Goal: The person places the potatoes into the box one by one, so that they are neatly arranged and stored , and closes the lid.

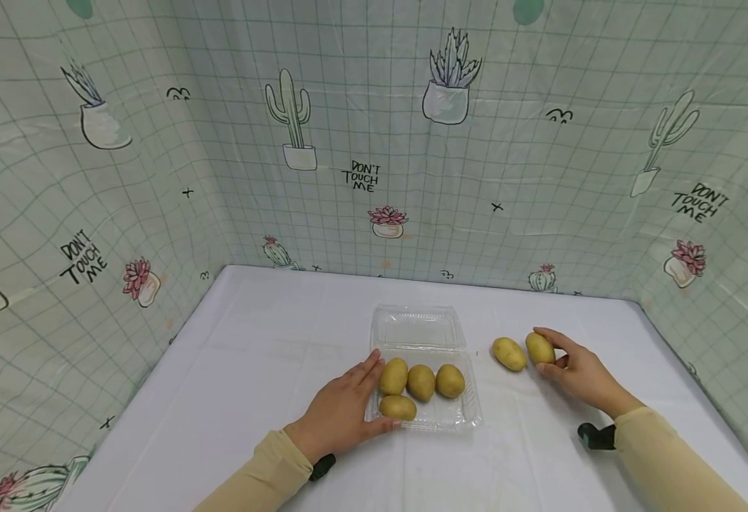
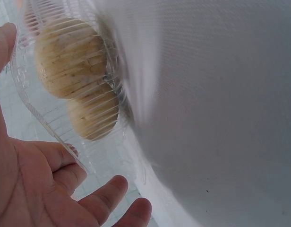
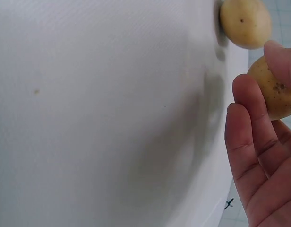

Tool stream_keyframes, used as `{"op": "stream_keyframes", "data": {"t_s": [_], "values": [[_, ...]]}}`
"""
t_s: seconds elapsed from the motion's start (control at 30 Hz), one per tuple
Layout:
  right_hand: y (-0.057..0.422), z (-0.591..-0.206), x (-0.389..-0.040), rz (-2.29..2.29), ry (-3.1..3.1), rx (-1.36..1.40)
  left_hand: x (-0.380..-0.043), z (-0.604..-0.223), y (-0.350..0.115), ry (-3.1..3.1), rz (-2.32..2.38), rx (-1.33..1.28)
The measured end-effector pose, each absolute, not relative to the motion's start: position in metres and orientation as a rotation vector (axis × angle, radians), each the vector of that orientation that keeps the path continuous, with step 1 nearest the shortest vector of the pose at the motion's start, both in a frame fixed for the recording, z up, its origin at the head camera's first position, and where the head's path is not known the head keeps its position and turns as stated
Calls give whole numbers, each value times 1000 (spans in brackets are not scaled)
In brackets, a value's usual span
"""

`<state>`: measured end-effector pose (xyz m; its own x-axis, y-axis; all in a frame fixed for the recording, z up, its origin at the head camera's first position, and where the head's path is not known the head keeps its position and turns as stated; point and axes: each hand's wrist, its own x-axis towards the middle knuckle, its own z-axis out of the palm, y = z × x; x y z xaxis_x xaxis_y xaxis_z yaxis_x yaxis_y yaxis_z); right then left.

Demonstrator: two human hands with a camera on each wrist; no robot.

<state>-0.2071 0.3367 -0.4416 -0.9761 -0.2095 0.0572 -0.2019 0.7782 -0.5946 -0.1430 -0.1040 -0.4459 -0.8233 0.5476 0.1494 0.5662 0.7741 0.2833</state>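
Observation:
A clear plastic clamshell container [image 1: 438,416] stands with its lid [image 1: 417,327] folded back, several yellow potatoes [image 1: 421,382] inside. My left hand [image 1: 342,409] rests at its near-left corner, thumb along the front edge and fairly straight fingers along the left side. Seen from the left wrist, two potatoes [image 2: 72,59] show through the ribbed wall, and the fingers [image 2: 100,198] spread by the rim. To the right of the container, my right hand [image 1: 579,373] pinches a potato [image 1: 540,348] between thumb and fingers. Another potato [image 1: 509,354] lies on the table just left of it.
A white cloth covers the table [image 1: 271,363]. Behind and at both sides hangs a grid-patterned curtain [image 1: 348,227] with cactus drawings. Dark wrist-mounted devices [image 1: 596,436] sit under both beige sleeves [image 1: 668,455].

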Motion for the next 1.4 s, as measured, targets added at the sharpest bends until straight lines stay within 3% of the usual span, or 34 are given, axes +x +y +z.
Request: {"op": "stream_keyframes", "data": {"t_s": [0.43, 1.4], "values": [[325, -421, -196, -1068, 2978, -495, -142, -446, -104, -2899, -494, -907], [237, -407, -181, -1242, 2698, -908, -143, -446, -103, -2894, -512, -907]]}}
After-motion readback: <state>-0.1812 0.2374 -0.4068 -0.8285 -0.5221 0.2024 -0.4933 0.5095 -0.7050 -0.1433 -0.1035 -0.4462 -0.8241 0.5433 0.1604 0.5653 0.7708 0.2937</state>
